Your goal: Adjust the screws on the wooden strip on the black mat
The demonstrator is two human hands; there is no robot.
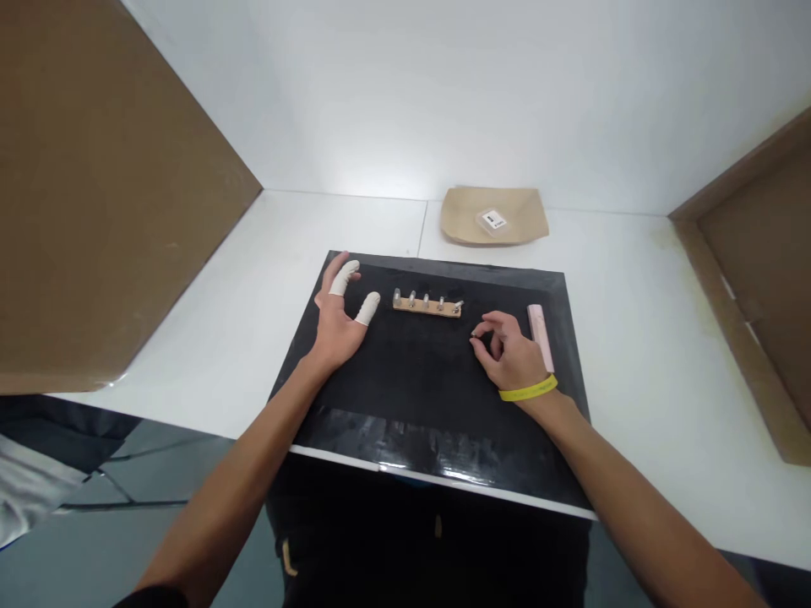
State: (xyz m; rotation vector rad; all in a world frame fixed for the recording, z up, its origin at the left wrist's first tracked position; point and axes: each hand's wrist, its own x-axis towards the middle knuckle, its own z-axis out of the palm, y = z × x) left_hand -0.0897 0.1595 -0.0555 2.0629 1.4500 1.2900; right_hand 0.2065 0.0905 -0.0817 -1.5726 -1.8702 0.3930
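Black and faintly glossy, the mat (437, 388) carries a narrow wooden strip (427, 306) with four short metal pegs upright along it and a small metal piece at its right end. Left of the strip, the left hand (339, 321) lies flat, fingers spread, two tips capped in white rubber. Right of it, the right hand (510, 355) curls loosely, fingertips pinched together, perhaps on something tiny. A pale pink bar (541, 333) lies just beyond.
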